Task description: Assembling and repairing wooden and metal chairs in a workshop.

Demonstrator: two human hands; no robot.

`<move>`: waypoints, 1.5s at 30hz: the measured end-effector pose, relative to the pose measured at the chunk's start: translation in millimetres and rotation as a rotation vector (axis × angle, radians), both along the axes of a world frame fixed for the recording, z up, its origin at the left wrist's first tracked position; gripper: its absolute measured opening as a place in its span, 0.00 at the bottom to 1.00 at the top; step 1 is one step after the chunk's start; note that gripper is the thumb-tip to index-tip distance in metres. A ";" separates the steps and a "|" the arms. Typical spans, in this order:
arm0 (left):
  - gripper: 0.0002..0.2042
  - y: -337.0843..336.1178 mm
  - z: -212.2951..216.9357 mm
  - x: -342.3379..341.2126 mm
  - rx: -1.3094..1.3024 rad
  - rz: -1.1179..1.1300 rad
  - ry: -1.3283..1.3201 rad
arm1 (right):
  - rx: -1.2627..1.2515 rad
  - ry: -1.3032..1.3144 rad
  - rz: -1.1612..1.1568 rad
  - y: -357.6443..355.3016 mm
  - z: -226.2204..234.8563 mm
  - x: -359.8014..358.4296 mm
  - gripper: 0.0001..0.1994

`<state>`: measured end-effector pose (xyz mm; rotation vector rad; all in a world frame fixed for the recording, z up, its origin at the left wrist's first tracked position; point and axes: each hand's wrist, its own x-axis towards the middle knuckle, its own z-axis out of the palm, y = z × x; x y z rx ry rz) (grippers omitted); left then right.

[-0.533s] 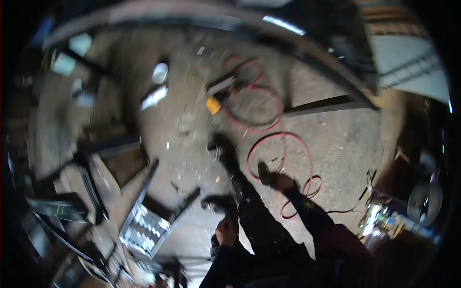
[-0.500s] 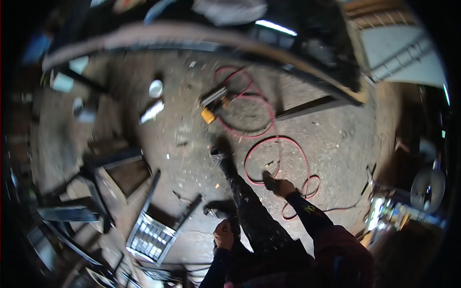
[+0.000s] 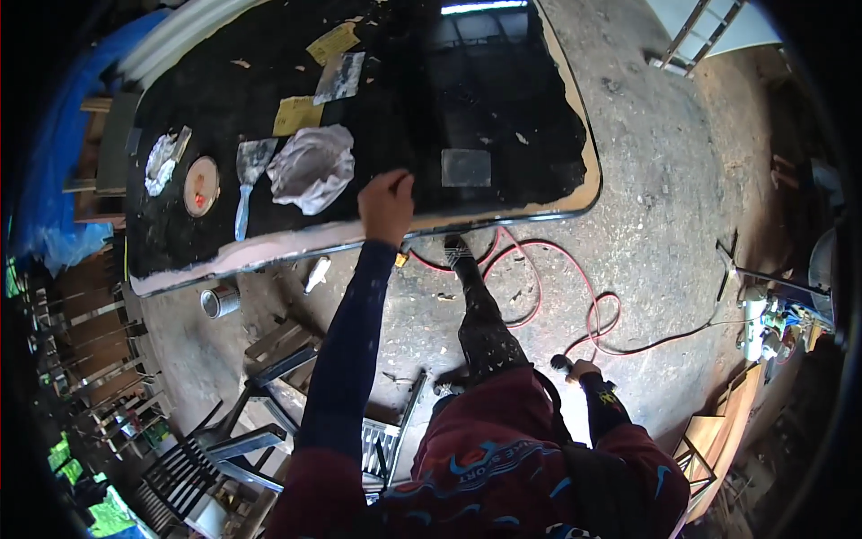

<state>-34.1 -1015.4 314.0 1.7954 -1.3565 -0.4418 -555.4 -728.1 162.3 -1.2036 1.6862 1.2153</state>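
Observation:
My left hand (image 3: 386, 207) is over the near edge of a large black, glossy panel (image 3: 521, 99) with worn tan edges. Its fingers are curled in, and I cannot see whether anything small is between them. A crumpled pale cloth (image 3: 312, 169) lies just left of it, and a small rectangular sheet (image 3: 466, 168) lies to its right. Farther left are a putty knife (image 3: 243, 208) with a blue handle and a round lid (image 3: 201, 187) bearing pinkish paste. Low at my right side, my right hand (image 3: 585, 370) is closed around a dark, rounded tool (image 3: 561, 364).
Yellow paper pieces (image 3: 299, 115) and a smeared grey plate (image 3: 339, 77) lie farther back on the panel. Below its edge stands an open can (image 3: 220, 302). A red hose (image 3: 618, 314) loops over the floor. Dark chairs (image 3: 171, 481) are at lower left, a ladder (image 3: 705, 36) at far right.
My view has shifted up onto the panel's top. My left hand has risen from beside my body to the panel's near edge. The dark tool remains in my right hand, now nearer my side.

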 end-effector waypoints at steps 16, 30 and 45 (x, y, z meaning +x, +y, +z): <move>0.08 -93.4 15.6 11.4 0.391 -0.004 0.562 | -0.624 -0.790 -0.209 -156.6 115.8 117.8 0.14; 0.09 243.7 198.8 34.8 -0.661 0.527 1.765 | 0.247 -1.736 0.098 -219.3 289.1 378.5 0.11; 0.10 427.8 189.9 11.4 -1.475 0.693 1.555 | 0.205 -1.967 0.995 -91.9 291.9 461.2 0.13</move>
